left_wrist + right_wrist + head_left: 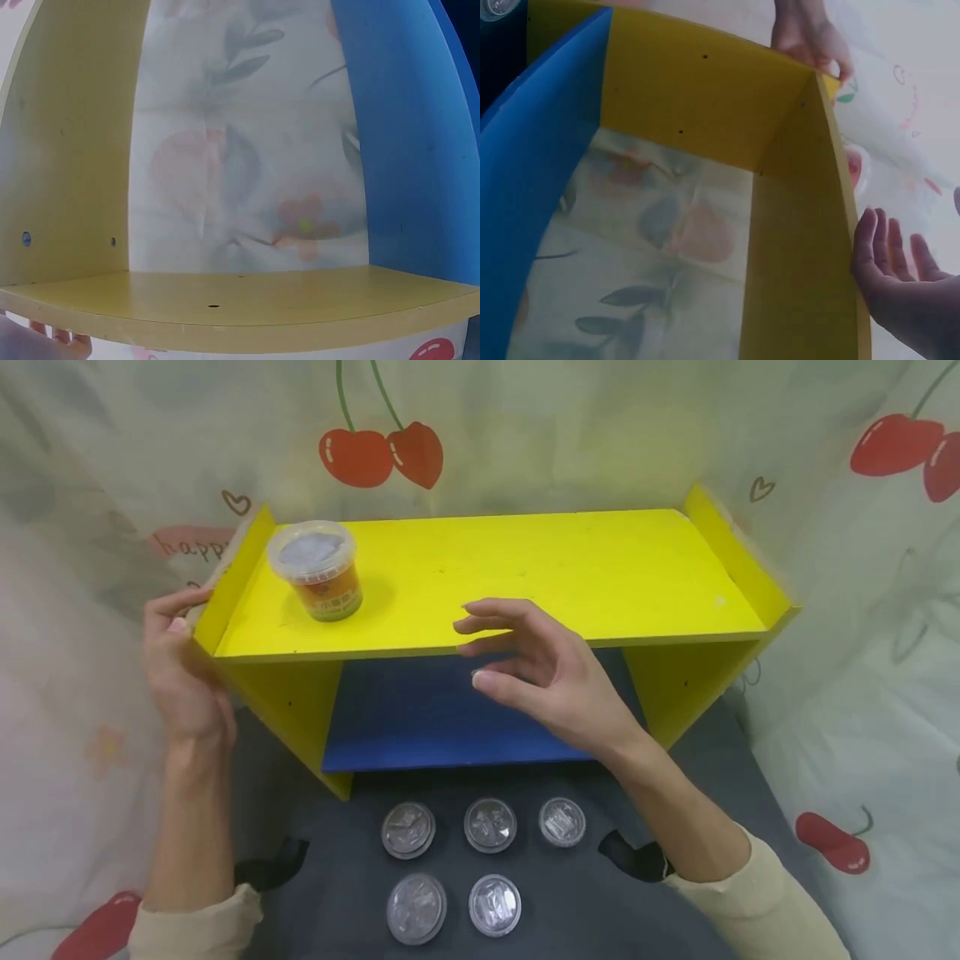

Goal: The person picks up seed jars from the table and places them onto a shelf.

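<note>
A yellow shelf unit with a blue lower board stands ahead in the head view. At its left end, my left hand grips the front corner of the raised yellow side panel. A small clear-lidded tub with an orange label stands upright on the left part of the top board. My right hand, with fingers loosely bent and nothing in them, hovers by the top board's front edge. In the right wrist view, the fingertips of that hand are right beside the yellow edge.
Several round containers with clear lids sit in two rows on the dark grey surface in front of the shelf. Cherry-printed pale cloth hangs behind and at both sides. Black straps lie near both forearms.
</note>
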Motion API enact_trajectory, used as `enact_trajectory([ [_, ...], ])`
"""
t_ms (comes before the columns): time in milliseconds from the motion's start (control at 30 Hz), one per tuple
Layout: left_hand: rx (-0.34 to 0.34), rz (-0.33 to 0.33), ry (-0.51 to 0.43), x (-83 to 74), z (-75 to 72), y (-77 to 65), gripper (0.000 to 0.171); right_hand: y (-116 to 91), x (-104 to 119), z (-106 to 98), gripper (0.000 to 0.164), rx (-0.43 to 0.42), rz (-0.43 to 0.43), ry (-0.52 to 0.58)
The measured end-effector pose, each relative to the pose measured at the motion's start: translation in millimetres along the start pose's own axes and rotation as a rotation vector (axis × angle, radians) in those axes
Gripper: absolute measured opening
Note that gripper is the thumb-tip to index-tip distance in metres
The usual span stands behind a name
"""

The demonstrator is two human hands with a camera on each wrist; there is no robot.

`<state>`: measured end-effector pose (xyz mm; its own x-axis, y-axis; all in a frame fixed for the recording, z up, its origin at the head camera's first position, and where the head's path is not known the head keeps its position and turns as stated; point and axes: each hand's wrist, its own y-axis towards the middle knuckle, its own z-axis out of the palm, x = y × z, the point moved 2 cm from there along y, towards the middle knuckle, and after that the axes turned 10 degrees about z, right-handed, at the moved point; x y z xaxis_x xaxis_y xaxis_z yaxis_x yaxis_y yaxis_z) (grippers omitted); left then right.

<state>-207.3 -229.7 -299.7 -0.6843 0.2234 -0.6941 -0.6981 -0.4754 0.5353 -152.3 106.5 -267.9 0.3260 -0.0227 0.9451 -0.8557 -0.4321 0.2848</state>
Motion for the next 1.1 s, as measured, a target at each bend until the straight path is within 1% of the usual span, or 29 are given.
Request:
enact_trajectory([
  [167, -0.001, 0.002, 0.024, -0.2, -0.4, -1.2, 0.035, -10.1, -9.6, -5.9, 0.053, 0.0, -0.041, -0.014],
  [300, -0.011, 0.007, -0.006, -0.5, 0.0, -0.2, 0.035, -17.3, -16.9, -10.6, 0.051, -0.018, -0.041, -0.039],
  [433, -0.019, 0.017, 0.004, -0.7, -0.3, -0.4, 0.035, -26.5, -26.8, -14.4, 0.048, -0.019, -0.027, -0.044],
  [600, -0.018, 0.013, 0.014, -0.7, 0.5, -1.6, 0.035, -42.6, -44.8, -18.1, 0.047, -0.006, 0.012, -0.05],
  [733, -0.004, 0.003, 0.022, 0.4, 1.4, -1.5, 0.035, -56.2, -60.3, -19.7, 0.047, -0.015, 0.049, -0.068],
  [867, 0.002, 0.009, 0.032, 0.8, 1.5, -0.9, 0.035, -68.0, -73.7, -19.6, 0.046, -0.016, 0.08, -0.083],
  [1100, 0.005, 0.013, -0.004, 0.5, 1.2, -0.7, 0.035, -81.3, -89.9, -20.4, 0.045, -0.021, 0.145, -0.079],
])
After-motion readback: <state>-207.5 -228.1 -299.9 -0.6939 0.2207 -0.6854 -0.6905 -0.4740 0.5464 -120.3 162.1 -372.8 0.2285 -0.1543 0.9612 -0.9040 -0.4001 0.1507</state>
